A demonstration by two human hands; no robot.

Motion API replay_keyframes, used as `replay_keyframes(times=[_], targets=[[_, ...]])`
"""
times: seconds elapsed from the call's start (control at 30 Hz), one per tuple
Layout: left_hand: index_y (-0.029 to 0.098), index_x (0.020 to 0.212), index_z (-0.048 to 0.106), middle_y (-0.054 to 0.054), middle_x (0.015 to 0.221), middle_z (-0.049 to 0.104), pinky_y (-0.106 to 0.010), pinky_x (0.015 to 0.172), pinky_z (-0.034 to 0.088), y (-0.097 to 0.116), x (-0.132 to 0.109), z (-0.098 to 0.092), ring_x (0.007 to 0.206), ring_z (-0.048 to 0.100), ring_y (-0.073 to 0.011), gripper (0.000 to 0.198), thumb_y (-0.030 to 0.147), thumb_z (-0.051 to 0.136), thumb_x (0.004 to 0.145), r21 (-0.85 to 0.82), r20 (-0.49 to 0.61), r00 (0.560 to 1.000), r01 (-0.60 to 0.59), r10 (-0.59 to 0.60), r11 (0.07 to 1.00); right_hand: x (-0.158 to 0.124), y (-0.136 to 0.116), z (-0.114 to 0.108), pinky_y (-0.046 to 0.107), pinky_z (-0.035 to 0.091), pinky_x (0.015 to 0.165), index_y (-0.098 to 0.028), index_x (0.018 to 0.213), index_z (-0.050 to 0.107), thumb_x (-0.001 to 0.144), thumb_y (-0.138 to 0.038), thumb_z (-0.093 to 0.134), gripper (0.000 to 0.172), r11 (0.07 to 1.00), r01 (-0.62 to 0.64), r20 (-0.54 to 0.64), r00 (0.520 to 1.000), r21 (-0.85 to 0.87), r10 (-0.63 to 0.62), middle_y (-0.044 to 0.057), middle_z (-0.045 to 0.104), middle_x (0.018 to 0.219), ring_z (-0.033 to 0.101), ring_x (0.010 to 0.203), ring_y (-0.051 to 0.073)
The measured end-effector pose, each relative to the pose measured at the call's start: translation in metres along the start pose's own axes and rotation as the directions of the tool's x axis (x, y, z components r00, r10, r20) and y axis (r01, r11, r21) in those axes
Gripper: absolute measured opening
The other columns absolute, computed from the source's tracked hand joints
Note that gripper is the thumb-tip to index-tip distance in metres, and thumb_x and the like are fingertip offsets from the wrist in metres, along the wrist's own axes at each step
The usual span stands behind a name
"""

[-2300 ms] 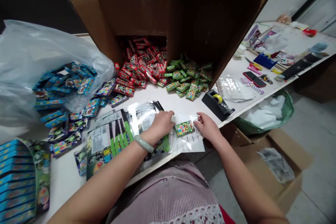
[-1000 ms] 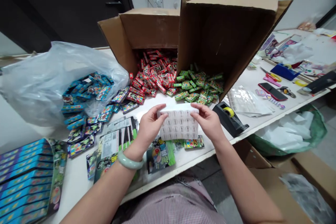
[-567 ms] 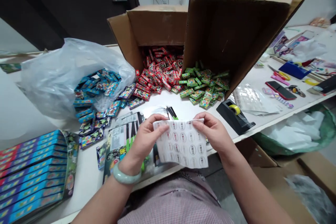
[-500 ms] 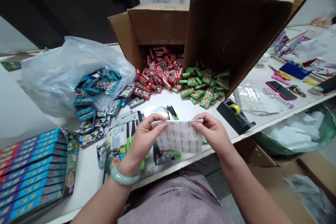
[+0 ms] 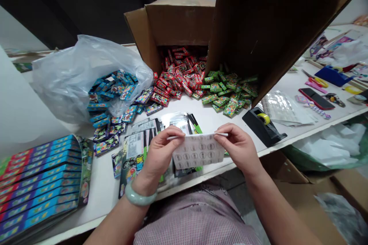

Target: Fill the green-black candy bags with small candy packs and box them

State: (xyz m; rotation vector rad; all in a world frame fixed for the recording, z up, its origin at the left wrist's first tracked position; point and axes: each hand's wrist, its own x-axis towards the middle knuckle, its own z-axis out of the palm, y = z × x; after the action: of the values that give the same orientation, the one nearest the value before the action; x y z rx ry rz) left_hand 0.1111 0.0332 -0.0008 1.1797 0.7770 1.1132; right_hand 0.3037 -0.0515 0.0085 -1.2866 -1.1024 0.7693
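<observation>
Both my hands hold up a white sheet of round printed stickers (image 5: 198,151) by its top edge, above the table. My left hand (image 5: 164,157), with a pale green bangle (image 5: 140,196) on its wrist, pinches the sheet's left corner. My right hand (image 5: 237,147) pinches the right corner. The sheet's top edge is bent over. Under the sheet lie printed foil packets (image 5: 135,160), partly hidden by my hands.
A cardboard carton (image 5: 181,23) lies on its side, spilling red (image 5: 179,78) and green (image 5: 227,93) small boxes. Blue boxes (image 5: 112,95) sit against a plastic bag (image 5: 71,80). A stack of blue boxes (image 5: 43,187) stands left, a tape dispenser (image 5: 263,125) right.
My hands have lifted the sticker sheet off the table since the earliest frame. The sheet's top edge now bends over, and the view has shifted slightly.
</observation>
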Motion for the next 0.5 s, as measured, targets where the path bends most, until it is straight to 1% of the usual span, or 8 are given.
replay_keyframes(times=[0.07, 0.13, 0.2, 0.3, 0.37, 0.43, 0.5], targets=[[0.020, 0.071, 0.069, 0.001, 0.068, 0.063, -0.020, 0.055, 0.044, -0.002, 0.000, 0.000, 0.061, 0.056, -0.0106, 0.011, 0.023, 0.076, 0.064, -0.010, -0.012, 0.993, 0.116, -0.116, 0.993, 0.000, -0.001, 0.001, 0.023, 0.043, 0.057, -0.020, 0.071, 0.060, 0.080, -0.031, 0.067, 0.015, 0.999, -0.048, 0.004, 0.999, -0.005, 0.048, -0.001, 0.058, 0.068, 0.053, 0.063, 0.012], [0.020, 0.076, 0.068, 0.003, 0.061, 0.061, -0.020, 0.049, 0.042, -0.003, -0.001, 0.000, 0.051, 0.053, -0.0097, 0.017, 0.028, 0.076, 0.065, -0.034, -0.022, 0.972, 0.234, -0.235, 0.972, 0.000, -0.002, 0.001, 0.023, 0.038, 0.050, -0.020, 0.063, 0.054, 0.080, -0.037, 0.066, 0.027, 0.994, -0.100, 0.004, 0.995, -0.032, 0.100, -0.002, 0.052, 0.059, 0.047, 0.055, 0.011], [0.019, 0.078, 0.067, 0.003, 0.059, 0.061, -0.020, 0.047, 0.042, -0.005, -0.003, 0.000, 0.049, 0.053, -0.0099, 0.021, 0.031, 0.077, 0.065, -0.050, -0.015, 0.961, 0.276, -0.277, 0.960, -0.001, -0.003, -0.001, 0.023, 0.036, 0.048, -0.020, 0.058, 0.051, 0.080, -0.042, 0.064, 0.034, 0.990, -0.127, 0.006, 0.992, -0.054, 0.127, -0.003, 0.049, 0.055, 0.044, 0.052, 0.011], [0.020, 0.079, 0.068, 0.003, 0.061, 0.062, -0.019, 0.049, 0.042, -0.006, -0.003, -0.002, 0.051, 0.054, -0.0091, 0.021, 0.030, 0.078, 0.065, -0.055, -0.007, 0.967, 0.253, -0.254, 0.966, 0.000, -0.004, -0.004, 0.024, 0.040, 0.050, -0.019, 0.061, 0.056, 0.078, -0.043, 0.066, 0.031, 0.989, -0.141, 0.033, 0.989, -0.047, 0.143, -0.002, 0.054, 0.057, 0.049, 0.053, 0.012], [0.021, 0.080, 0.069, 0.003, 0.066, 0.063, -0.018, 0.051, 0.042, -0.007, -0.004, -0.003, 0.054, 0.054, -0.0082, 0.017, 0.028, 0.077, 0.067, -0.023, -0.006, 0.979, 0.206, -0.206, 0.978, 0.001, -0.005, -0.007, 0.025, 0.044, 0.054, -0.020, 0.069, 0.061, 0.077, -0.041, 0.068, 0.024, 0.990, -0.135, 0.058, 0.989, -0.042, 0.137, -0.001, 0.060, 0.064, 0.054, 0.058, 0.013], [0.022, 0.080, 0.070, 0.002, 0.075, 0.065, -0.018, 0.056, 0.043, -0.008, -0.005, -0.003, 0.062, 0.056, -0.0085, 0.011, 0.025, 0.075, 0.070, 0.049, 0.014, 0.993, 0.115, -0.116, 0.992, 0.003, -0.007, -0.009, 0.027, 0.048, 0.065, -0.021, 0.082, 0.066, 0.074, -0.037, 0.072, 0.020, 0.993, -0.083, 0.093, 0.991, -0.084, 0.091, 0.001, 0.066, 0.076, 0.060, 0.070, 0.015], [0.023, 0.080, 0.071, 0.001, 0.081, 0.065, -0.019, 0.063, 0.045, -0.007, -0.006, -0.002, 0.073, 0.059, -0.0107, 0.007, 0.022, 0.073, 0.073, 0.130, 0.078, 0.997, 0.011, -0.021, 0.991, 0.005, -0.009, -0.010, 0.029, 0.048, 0.075, -0.022, 0.092, 0.068, 0.071, -0.033, 0.076, 0.025, 0.985, 0.007, 0.159, 0.987, -0.174, 0.022, 0.002, 0.068, 0.086, 0.062, 0.081, 0.017]])
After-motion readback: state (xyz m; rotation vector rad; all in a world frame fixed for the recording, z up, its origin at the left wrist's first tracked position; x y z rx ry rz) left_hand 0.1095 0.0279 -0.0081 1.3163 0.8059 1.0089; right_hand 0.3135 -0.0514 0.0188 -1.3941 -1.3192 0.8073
